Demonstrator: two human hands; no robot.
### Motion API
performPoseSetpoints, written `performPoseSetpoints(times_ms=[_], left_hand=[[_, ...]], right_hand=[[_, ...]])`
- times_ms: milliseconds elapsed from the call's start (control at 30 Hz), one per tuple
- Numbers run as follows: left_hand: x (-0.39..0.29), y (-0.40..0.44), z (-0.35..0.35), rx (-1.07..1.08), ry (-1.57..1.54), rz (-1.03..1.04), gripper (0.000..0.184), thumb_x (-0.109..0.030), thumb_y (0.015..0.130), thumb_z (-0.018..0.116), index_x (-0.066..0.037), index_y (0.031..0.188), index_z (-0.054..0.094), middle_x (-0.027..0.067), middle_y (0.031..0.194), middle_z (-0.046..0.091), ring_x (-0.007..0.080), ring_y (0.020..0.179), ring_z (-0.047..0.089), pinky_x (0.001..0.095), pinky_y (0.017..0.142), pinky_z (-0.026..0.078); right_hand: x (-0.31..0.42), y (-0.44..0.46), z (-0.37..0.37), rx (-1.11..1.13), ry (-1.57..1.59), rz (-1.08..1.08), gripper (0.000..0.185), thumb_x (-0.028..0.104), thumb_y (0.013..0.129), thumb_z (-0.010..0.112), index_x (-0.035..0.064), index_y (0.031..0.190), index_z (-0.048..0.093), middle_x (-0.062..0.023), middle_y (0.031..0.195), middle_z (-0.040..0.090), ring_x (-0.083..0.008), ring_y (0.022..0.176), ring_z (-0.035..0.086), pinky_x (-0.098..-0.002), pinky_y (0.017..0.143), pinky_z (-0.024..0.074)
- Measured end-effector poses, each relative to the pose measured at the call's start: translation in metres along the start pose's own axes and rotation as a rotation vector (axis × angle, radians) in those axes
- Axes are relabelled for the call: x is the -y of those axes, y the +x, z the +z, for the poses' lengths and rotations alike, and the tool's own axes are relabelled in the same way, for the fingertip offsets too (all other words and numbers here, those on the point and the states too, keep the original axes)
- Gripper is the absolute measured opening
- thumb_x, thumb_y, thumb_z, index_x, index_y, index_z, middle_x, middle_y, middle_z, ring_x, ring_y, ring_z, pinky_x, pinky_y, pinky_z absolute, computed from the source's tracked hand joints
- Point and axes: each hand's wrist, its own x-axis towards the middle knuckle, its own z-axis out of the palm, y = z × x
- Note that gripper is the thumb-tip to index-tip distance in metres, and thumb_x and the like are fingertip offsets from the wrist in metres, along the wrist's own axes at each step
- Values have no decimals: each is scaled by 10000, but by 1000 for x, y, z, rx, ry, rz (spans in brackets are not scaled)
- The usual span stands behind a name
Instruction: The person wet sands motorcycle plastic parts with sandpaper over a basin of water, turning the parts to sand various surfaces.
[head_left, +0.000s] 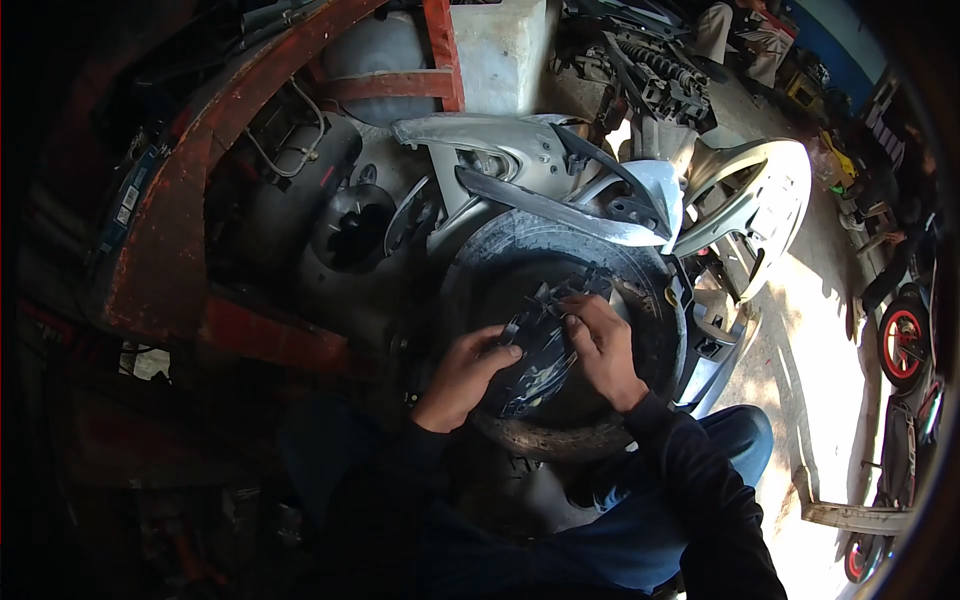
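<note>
Between my hands is a glossy black plastic part (543, 355) with ribs and tabs along its edges; its exact kind is unclear. My left hand (465, 373) grips its left edge, thumb on top. On the upper right side, my right hand (602, 345) pinches the same part with thumb and fingers; some fingertips are hidden. The part is above the opening of a worn tire (540, 437), which lies in front of my knees.
Silver motorcycle body panels (560, 160) lean behind the tire, with a pale panel (775, 205) to their right. A red metal frame (160, 260) stands at left, near a grey tank (290, 190). Motorcycles (903, 345) are at far right, and a person (745, 35) is at the back.
</note>
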Motion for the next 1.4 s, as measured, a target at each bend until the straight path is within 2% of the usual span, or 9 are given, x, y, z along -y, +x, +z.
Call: performPoseSetpoints(times_ms=[467, 567, 700, 800, 933, 1100, 1167, 1333, 1400], left_hand=[[13, -6, -2, -41, 454, 78, 639, -215, 654, 948, 39, 1144, 626, 103, 1055, 695, 158, 979, 656, 316, 877, 526], [13, -8, 1, -59, 376, 22, 637, -206, 655, 942, 41, 1148, 625, 100, 1034, 699, 159, 971, 659, 317, 879, 525], [13, -11, -1, -66, 301, -21, 610, -188, 657, 934, 38, 1134, 630, 100, 1021, 704, 153, 942, 663, 308, 864, 531], [15, -10, -3, -63, 377, 42, 582, -175, 662, 927, 35, 1120, 635, 93, 1016, 705, 141, 914, 665, 297, 840, 539], [19, -10, -8, -57, 416, 83, 560, -155, 663, 920, 31, 1109, 637, 77, 1006, 704, 132, 896, 664, 290, 824, 541], [14, -11, -7, -46, 339, 27, 543, -139, 670, 916, 29, 1106, 639, 68, 1004, 702, 124, 913, 657, 292, 840, 535], [18, -10, -11, -54, 337, 4, 527, -137, 677, 915, 25, 1096, 640, 59, 996, 700, 114, 917, 647, 292, 844, 531], [13, -12, -6, -60, 331, 13, 509, -140, 681, 916, 20, 1080, 642, 50, 984, 697, 108, 908, 639, 289, 835, 528], [14, -10, -8, -61, 344, 34, 504, -137, 683, 915, 19, 1077, 643, 49, 983, 697, 107, 906, 638, 287, 833, 526]], right_hand=[[9, -16, -5, 58, 141, -210, 144, 52, 908, 602, -34, 972, 699, -173, 1016, 694, -323, 989, 681, -385, 876, 538], [-11, -14, -10, 77, 254, 155, 125, 41, 876, 625, -15, 947, 711, -160, 1029, 699, -315, 1045, 675, -395, 906, 538], [19, -21, -1, 97, 189, -229, 129, 23, 860, 612, -31, 931, 705, -172, 1071, 713, -313, 973, 694, -381, 871, 545], [-24, -5, -5, 38, 254, 225, 154, 40, 852, 621, -24, 953, 718, -175, 1036, 717, -314, 973, 694, -372, 879, 550], [15, -23, 6, 49, 212, -179, 174, 35, 877, 600, -51, 978, 713, -192, 1046, 716, -314, 940, 695, -368, 830, 555], [-8, -19, 0, 28, 273, 163, 144, 27, 855, 630, -24, 950, 726, -163, 1023, 707, -316, 1031, 691, -389, 916, 548], [29, -27, 5, 112, 194, -239, 153, 24, 865, 615, -19, 956, 731, -166, 1020, 707, -324, 1048, 687, -395, 931, 545], [-11, -17, -1, -4, 226, 216, 140, 39, 875, 594, -39, 904, 707, -179, 1017, 724, -318, 886, 700, -389, 811, 551], [15, -24, 7, 42, 183, -150, 140, 52, 869, 603, -24, 905, 715, -170, 1030, 721, -318, 947, 698, -389, 851, 549]])
